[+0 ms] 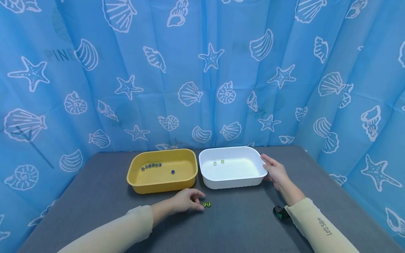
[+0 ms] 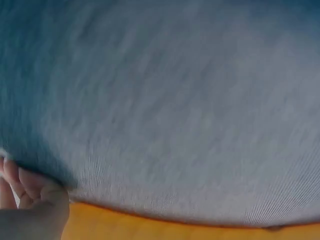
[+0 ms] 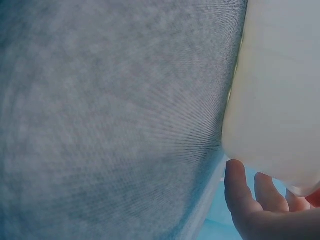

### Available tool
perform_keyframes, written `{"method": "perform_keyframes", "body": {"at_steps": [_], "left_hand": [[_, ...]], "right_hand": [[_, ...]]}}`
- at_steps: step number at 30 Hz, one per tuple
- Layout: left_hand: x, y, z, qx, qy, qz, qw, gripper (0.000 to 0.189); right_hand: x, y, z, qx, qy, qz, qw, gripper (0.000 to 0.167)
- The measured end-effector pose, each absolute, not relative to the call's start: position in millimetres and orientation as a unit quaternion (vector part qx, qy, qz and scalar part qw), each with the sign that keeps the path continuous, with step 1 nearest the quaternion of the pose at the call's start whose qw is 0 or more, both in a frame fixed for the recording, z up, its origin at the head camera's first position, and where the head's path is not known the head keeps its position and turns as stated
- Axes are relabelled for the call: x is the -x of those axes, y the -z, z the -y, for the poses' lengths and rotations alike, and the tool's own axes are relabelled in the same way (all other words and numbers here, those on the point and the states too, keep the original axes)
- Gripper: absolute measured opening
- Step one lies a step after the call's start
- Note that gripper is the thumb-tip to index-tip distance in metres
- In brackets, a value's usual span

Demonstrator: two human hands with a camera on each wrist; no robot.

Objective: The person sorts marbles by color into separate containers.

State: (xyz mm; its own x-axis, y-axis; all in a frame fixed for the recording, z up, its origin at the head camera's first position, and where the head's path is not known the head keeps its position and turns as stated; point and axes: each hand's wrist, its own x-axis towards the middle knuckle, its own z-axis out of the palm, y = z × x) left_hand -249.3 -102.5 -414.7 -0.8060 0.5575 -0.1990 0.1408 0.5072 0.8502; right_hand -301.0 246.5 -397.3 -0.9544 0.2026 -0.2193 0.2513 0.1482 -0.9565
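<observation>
My left hand (image 1: 186, 200) hovers low over the grey table, thumb and fingers parted. Two small green round pieces (image 1: 206, 204) with dark marks, like cat's-eye glass beads, lie just right of its fingertips. My right hand (image 1: 274, 170) grips the right end of a white plastic bin (image 1: 234, 183), which holds two pale green round pieces (image 1: 218, 162). In the right wrist view, its fingers (image 3: 239, 187) curl by the corner of that bin. A yellow bin (image 1: 162, 188) on the left holds several dark blue round pieces (image 1: 153, 165), most in a row and one apart.
A black object with a green part (image 1: 281, 212) lies on the table (image 1: 240, 225) beside the right forearm. Blue curtains (image 1: 209, 88) with white shell and starfish prints stand behind the table and along its sides.
</observation>
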Motion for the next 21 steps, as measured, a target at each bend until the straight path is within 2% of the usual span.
{"method": "perform_keyframes", "body": {"at_steps": [7,21], "left_hand": [[250.2,411.2,98.7,-0.199,-0.434,-0.842,0.252,0.031],[246.1,415.3,89.4,-0.156,-0.413,-0.870,0.220,0.021]], "right_hand": [[302.6,397.9,-246.3,-0.161,0.634,-0.756,0.018,0.049],[301.8,396.3,-245.7,-0.163,0.635,-0.755,0.019,0.048]]}}
